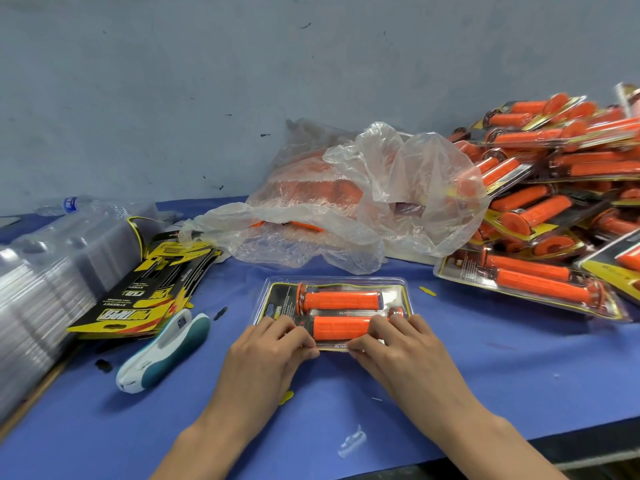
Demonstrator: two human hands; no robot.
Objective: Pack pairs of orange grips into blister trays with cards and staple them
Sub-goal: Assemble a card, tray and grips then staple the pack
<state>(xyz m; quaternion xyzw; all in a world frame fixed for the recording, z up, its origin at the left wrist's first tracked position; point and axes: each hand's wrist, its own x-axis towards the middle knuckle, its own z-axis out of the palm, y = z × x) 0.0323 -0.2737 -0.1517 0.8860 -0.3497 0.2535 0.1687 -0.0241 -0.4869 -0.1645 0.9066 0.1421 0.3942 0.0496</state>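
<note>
Left hand (273,344): we see curled fingers pinching the near edge of the blister tray (346,280).
Right hand (398,344): pinches the same edge, just beside the left.
Blister tray: flat on the blue table (502,362), directly beyond both hands.
Orange grips (341,300): two, parallel inside the tray; fingertips overlap the nearer one.
Stapler (162,351): left of the hands, apart.
Finished packs (554,202): piled far right.
</note>
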